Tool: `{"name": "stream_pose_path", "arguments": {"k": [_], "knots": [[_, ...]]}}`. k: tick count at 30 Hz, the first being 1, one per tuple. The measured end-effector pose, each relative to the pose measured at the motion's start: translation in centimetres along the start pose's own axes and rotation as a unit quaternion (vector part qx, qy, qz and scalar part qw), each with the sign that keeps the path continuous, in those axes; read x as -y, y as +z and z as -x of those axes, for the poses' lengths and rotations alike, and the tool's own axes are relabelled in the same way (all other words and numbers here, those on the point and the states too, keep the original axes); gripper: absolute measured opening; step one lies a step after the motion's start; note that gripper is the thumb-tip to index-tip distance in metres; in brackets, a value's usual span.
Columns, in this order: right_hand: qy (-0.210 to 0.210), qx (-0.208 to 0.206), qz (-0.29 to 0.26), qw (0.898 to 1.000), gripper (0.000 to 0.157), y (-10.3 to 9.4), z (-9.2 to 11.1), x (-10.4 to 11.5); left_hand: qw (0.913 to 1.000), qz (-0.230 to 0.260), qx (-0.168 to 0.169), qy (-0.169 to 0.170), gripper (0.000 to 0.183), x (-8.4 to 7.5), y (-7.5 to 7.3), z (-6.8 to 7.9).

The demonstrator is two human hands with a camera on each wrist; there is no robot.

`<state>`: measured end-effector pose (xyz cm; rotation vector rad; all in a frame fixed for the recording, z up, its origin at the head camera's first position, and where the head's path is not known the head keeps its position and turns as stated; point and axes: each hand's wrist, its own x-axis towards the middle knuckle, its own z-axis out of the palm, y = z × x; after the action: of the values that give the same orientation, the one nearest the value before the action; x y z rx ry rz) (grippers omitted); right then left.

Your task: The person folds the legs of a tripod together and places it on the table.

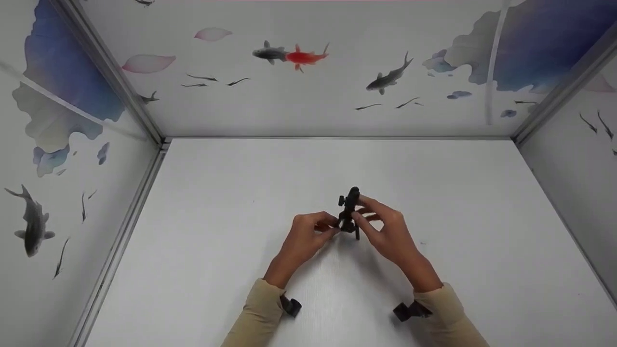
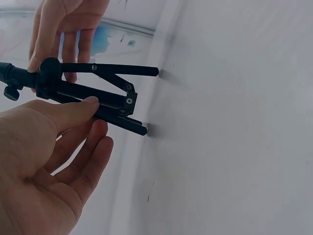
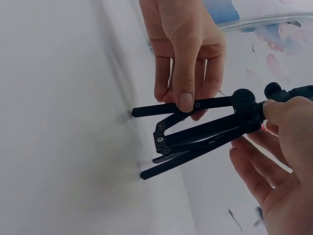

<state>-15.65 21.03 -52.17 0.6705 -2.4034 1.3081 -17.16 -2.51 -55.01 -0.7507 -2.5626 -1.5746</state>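
I have the black tripod (image 2: 78, 89) between both hands, its partly spread legs pointing toward the bench (image 1: 217, 193); I cannot verify foot contact. The left hand (image 1: 311, 233) pinches one leg (image 3: 215, 103) between thumb and fingers. The right hand (image 1: 388, 229) grips the upper column (image 2: 24, 77). Bench surface extends sideways from each hand to the left panel (image 1: 115, 164) and right panel (image 1: 578, 183), and forward of the hands to the rear panel (image 1: 217, 106).
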Motion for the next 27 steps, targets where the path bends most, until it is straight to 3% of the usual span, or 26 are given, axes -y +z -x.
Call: {"name": "stream_pose_path", "arguments": {"k": [7,12,27], "knots": [[0.071,0.015,-0.007,0.997,0.022,0.4,2.2,-1.2,0.9998,-0.002,0.016,-0.014,0.016,0.2,0.0,0.0],[0.104,0.054,-0.003,0.993,0.027,0.7,3.2,-1.7,0.9995,-0.002,0.024,-0.021,0.018,0.5,0.0,0.1],[0.085,0.050,0.038,0.994,0.015,1.5,3.4,-2.2,0.9997,-0.001,0.022,-0.008,0.018,0.8,0.2,0.1]]}}
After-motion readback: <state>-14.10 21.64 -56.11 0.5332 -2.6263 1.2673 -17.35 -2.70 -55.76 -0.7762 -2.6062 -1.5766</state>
